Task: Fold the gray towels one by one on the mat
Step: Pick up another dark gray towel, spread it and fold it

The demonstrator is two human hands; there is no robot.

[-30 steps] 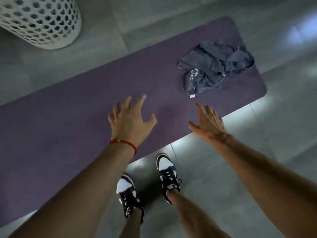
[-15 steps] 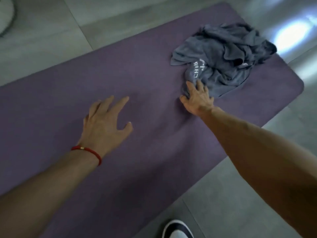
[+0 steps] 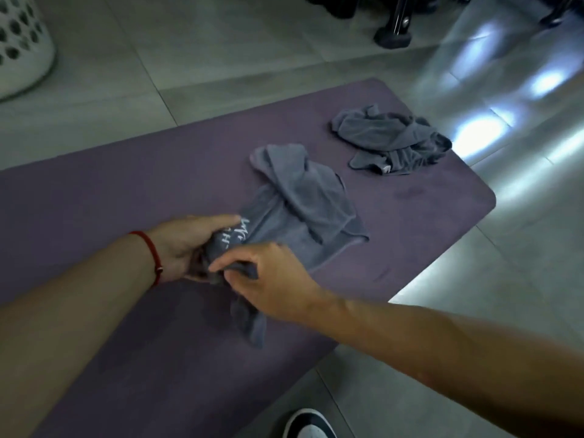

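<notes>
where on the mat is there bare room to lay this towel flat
Bare purple mat lies left of the held towel, up to the far edge, and near the forearms. The right end is crowded: the crumpled pile sits by the corner.

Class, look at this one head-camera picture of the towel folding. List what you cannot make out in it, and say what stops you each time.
- White lettering on the near gray towel: crumpled cloth, partly covered by the left hand.
- Right hand fingertips: curled into the cloth.
- How many towels make up the far gray heap: bunched folds.
- White basket: cut by the left edge.
- Dark objects at top: cut off, dim.
</notes>
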